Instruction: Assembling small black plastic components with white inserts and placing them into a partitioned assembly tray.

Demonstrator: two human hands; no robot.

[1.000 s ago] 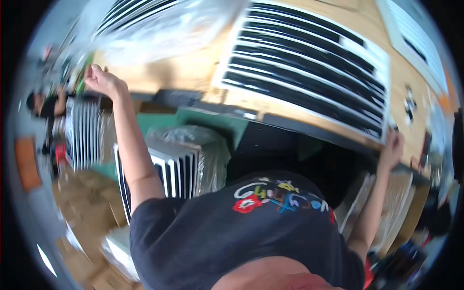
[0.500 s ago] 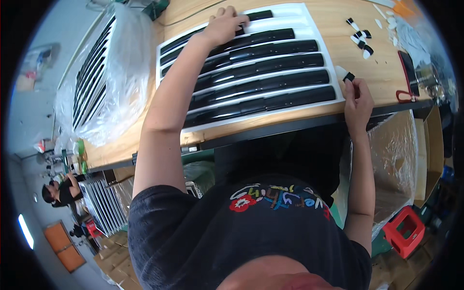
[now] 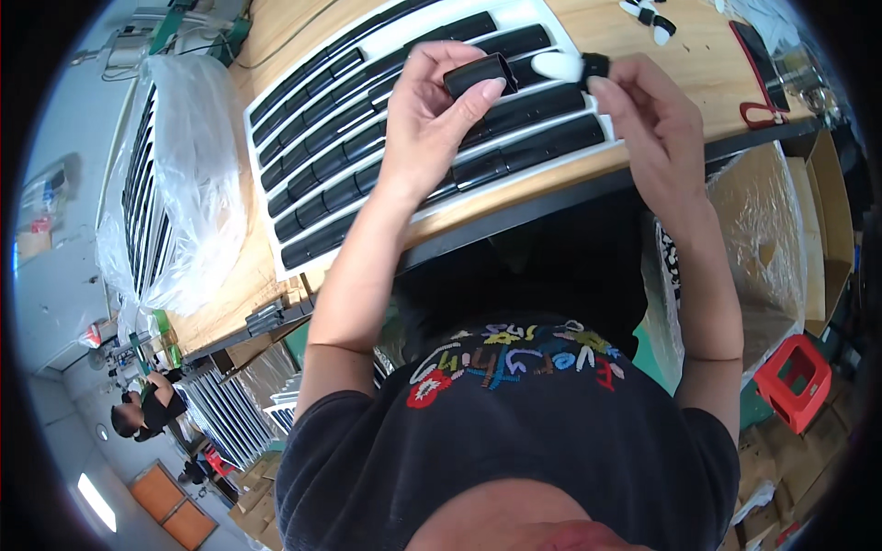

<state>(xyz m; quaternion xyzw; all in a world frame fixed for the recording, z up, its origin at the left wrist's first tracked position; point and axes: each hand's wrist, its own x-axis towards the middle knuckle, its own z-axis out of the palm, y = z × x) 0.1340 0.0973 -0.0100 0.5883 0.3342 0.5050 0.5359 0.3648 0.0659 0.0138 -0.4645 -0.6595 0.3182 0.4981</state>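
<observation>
Above the tray, my left hand grips a short, glossy black tube, its open end turned to the right. My right hand pinches a small piece with a white oval tip and a black band. That tip points at the tube's open end, with a gap between them. Beneath both hands lies a white tray with several slanted rows of black tubes. My hands and forearms hide part of those rows.
Small black-and-white pieces lie beyond my right hand. Near the right table edge are red-handled scissors and a dark, flat, red-edged object. Plastic film wraps a rack at left. A red stool stands lower right.
My left hand has come back from the far rows and now holds a black tube. My right hand has lifted the white-tipped piece and moved it left toward the tube.
</observation>
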